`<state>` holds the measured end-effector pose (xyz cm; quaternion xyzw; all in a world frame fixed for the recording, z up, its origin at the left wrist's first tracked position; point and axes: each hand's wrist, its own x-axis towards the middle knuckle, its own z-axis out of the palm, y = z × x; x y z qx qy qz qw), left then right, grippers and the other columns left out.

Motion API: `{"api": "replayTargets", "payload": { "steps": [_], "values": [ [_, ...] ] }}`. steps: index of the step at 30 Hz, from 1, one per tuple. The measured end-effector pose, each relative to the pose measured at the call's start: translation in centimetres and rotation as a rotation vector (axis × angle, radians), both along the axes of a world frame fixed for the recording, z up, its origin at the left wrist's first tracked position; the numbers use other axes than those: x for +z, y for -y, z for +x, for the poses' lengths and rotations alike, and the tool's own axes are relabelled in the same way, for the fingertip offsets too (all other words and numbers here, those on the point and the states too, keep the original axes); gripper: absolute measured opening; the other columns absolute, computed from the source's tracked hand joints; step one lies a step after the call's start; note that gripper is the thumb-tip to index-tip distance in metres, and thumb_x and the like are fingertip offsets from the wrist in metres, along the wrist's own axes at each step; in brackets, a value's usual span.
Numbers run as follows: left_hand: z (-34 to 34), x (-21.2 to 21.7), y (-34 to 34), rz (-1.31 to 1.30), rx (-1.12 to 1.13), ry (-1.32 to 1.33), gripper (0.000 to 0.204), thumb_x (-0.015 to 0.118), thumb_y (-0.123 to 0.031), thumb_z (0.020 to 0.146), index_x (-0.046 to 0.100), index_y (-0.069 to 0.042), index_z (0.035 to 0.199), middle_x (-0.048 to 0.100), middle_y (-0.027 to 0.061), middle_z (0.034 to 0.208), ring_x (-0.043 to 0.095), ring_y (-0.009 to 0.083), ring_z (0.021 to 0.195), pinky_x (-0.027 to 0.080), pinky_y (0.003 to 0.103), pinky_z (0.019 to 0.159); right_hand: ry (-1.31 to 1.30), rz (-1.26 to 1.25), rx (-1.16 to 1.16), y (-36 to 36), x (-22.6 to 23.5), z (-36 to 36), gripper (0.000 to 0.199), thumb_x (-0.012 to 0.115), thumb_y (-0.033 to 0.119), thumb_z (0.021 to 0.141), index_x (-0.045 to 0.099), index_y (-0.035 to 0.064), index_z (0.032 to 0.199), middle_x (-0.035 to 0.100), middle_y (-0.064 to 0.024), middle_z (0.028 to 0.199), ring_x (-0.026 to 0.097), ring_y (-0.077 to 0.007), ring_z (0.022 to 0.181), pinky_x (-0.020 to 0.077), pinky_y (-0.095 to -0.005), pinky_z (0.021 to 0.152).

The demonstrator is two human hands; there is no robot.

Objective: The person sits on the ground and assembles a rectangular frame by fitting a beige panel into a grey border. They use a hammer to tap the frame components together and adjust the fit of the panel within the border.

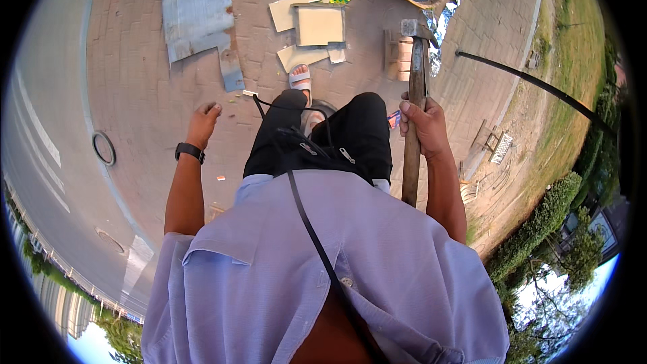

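**Hammer gripped upright over brick paving**

The right hand (pixel 423 128) has its fingers (pixel 406 116) wrapped tight round the wooden handle of a long sledgehammer (pixel 414 104), whose metal head sits well beyond the fingers, just beside a small brick stack (pixel 397 54). The left hand (pixel 203 121) hangs free, fingers loosely curled, holding nothing. A black wristwatch (pixel 189 152) sits just behind it.
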<state>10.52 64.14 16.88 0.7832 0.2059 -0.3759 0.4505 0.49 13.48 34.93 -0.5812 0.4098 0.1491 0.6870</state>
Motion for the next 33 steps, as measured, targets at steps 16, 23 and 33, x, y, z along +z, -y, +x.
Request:
{"api": "replayTargets", "payload": {
  "steps": [16,23,33],
  "values": [
    [-0.9,-3.6,21.7,0.014,0.89,-0.085,0.053,0.064,-0.032,0.096,0.053,0.003,0.134,0.067,0.0093,0.119,0.063,0.0186,0.112,0.049,0.029,0.092,-0.175,0.29,0.642,10.3,-17.7,35.0,0.027,0.073,0.023,0.089,0.058,0.0035,0.1,0.056,-0.0011,0.076,0.056,-0.0103,0.06,0.0478,-0.0256,0.053],
    [0.8,-17.3,32.3,-0.075,1.003,-0.205,0.048,0.065,-0.029,0.095,0.056,0.002,0.13,0.067,0.0112,0.116,0.063,0.0182,0.11,0.049,0.031,0.091,-0.328,0.33,0.767,10.8,-30.9,38.7,0.026,0.073,0.022,0.089,0.057,0.0021,0.092,0.057,-0.0035,0.074,0.056,-0.0111,0.059,0.0486,-0.0258,0.053],
    [0.5,-50.4,42.6,-0.103,1.337,-0.161,0.046,0.077,-0.03,0.084,0.063,0.002,0.113,0.064,0.0055,0.091,0.059,0.0105,0.079,0.047,0.024,0.07,-0.222,-0.043,1.16,8.1,-43.6,41.8,0.03,0.072,0.029,0.089,0.061,0.0008,0.088,0.06,-0.0023,0.069,0.056,-0.0075,0.057,0.0458,-0.0196,0.054]
  ]
}}
